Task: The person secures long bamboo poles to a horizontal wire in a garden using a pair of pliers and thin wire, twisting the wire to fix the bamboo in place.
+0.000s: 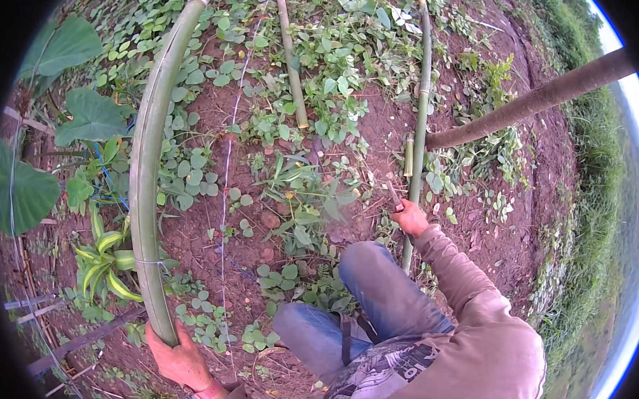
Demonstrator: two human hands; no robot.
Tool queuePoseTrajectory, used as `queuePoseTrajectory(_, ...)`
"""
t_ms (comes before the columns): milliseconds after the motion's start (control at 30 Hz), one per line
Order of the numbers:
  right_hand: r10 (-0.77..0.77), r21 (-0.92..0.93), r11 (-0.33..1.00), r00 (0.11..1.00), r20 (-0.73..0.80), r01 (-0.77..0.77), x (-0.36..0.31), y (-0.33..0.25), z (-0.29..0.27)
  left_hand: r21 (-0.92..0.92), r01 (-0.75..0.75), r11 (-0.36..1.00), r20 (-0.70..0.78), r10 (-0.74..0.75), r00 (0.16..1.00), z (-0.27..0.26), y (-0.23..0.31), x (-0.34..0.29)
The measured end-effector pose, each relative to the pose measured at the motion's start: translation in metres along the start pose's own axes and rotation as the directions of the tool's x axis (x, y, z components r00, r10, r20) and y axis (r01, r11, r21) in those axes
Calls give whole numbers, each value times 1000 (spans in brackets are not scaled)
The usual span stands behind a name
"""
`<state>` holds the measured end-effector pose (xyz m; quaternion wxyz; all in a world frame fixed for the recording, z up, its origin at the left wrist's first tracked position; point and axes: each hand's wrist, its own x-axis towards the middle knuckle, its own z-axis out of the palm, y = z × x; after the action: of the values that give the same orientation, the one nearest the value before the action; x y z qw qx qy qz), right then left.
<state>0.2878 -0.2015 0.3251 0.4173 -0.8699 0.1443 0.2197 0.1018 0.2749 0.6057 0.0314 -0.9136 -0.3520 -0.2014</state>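
A long green bamboo pole (151,128) rises along my left side, with a lengthwise line down it and a thin tie around its lower part. My left hand (178,361) is wrapped round its lower end. In front of my knees my right hand (410,219) is closed on a short hand tool (392,192) with a brownish handle; its exact kind is unclear. Right beside that hand runs a second bamboo pole (423,97), lengthwise on the ground. A short cut bamboo piece (408,157) lies against it.
A brown wooden pole (538,102) slants in from the right to the second bamboo. Another bamboo length (292,66) lies among low leafy plants. A pale string (228,160) runs over the reddish soil. Striped plants (106,261) and sticks (85,339) stand at left; grass (595,176) borders the right.
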Motion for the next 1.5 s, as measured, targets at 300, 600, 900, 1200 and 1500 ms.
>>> queuePoseTrajectory(300,127,-180,976,991,34,-119,-104,-7,-20,-168,-14,986,238,54,970,-25,-7,11)
queuePoseTrajectory(600,160,143,974,982,104,-174,-246,-175,-189,-117,-56,992,420,101,902,-66,9,26)
queuePoseTrajectory(900,-28,561,828,996,79,-21,-194,-314,-283,-721,23,693,506,504,700,-112,240,45)
queuePoseTrajectory(1200,-100,496,866,952,290,-60,41,-306,-313,-572,192,797,690,342,638,-55,414,153)
queuePoseTrajectory(1500,272,607,714,937,220,-350,162,-322,-434,-469,447,762,737,59,673,-31,482,220)
